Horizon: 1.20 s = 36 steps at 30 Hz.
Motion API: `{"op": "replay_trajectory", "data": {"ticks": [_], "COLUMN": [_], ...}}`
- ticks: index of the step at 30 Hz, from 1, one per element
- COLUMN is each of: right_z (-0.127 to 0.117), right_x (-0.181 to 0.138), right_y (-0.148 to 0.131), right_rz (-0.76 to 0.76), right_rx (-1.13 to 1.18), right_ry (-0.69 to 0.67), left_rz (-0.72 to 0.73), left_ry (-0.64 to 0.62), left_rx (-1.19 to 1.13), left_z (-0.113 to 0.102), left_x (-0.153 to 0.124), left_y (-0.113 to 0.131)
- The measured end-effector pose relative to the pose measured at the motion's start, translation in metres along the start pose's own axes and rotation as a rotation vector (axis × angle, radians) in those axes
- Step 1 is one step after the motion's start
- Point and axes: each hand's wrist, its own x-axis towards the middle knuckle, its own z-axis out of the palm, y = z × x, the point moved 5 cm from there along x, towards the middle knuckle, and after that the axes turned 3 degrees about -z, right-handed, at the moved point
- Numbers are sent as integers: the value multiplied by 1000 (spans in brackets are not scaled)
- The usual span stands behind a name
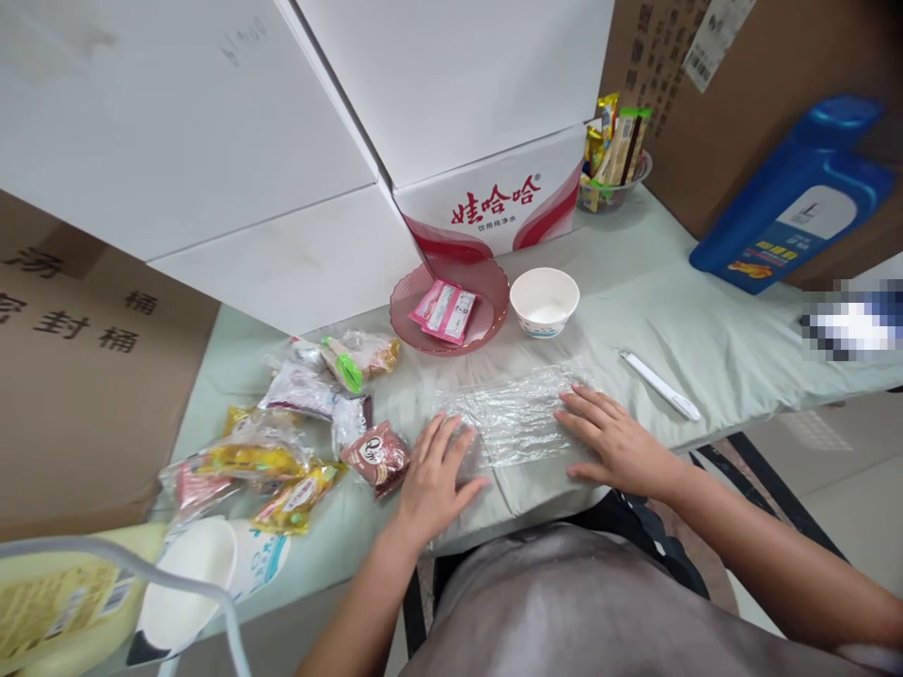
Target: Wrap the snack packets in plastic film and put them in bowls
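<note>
A clear plastic bag (518, 414) lies flat on the pale green table cover (691, 329) in front of me. My left hand (434, 475) rests palm down on the bag's left end, fingers stretched out. My right hand (613, 442) lies flat on its right end, fingers spread. Neither hand grips anything. Just left of my left hand sits a dark red snack packet (377, 456).
A pile of bagged snacks (282, 442) lies at left, with paper cups (204, 578) near the front edge. Behind the bag stand a pink plate with sachets (451, 306), a white paper bowl (544, 301) and a white sealing clip (659, 384). White boxes (486, 202) and a blue jug (790, 202) line the back.
</note>
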Motion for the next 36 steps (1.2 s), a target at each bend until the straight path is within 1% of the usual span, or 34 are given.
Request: {"op": "replay_trajectory", "data": {"ticks": [2,5,7,9,11,13,15,18,20,22,24,25,26,28,30,31,32,34,36], "right_z": [-5,-7,-9,-12,-17,-20,-21,-14,-6,2,6,6,4,-3,-8,-9,-9,-7,-5], "right_x": [-12,-25,-30,-32,-31,-27,-20,-7,2,9,12,13,13,12,12,13,14,15,13], "right_y": [3,9,11,12,12,14,20,33,40,44,45,45,44,42,40,40,40,41,40], "right_rz": [-47,-86,-93,-97,-83,-26,72,263,377,452,494,503,502,461,398,374,363,361,345], "right_rx": [48,92,103,123,174,225,226,125,25,-69,-132,-150,-160,-171,-173,-175,-178,-173,-117], "right_ry": [26,100,154,188,206,231,271,311,281,209,155,152,171,250,316,322,312,274,239], "left_rz": [60,116,120,91,28,-71,-184,-331,-410,-483,-550,-574,-583,-548,-432,-350,-265,-144,-127], "left_ry": [26,88,114,119,124,133,150,175,163,115,60,55,75,191,317,338,322,218,122], "left_rx": [-48,-99,-139,-200,-252,-264,-236,-169,-105,-29,50,90,131,204,216,188,148,79,74], "left_z": [-5,-9,-11,-14,-18,-21,-22,-17,-11,-3,2,2,0,-9,-17,-17,-15,-4,10], "left_x": [-8,-14,-14,-12,-9,-4,3,22,36,49,57,59,60,58,56,55,56,58,60], "left_y": [-3,-7,-9,-12,-15,-22,-30,-39,-43,-45,-46,-46,-45,-35,-16,-4,8,32,47]}}
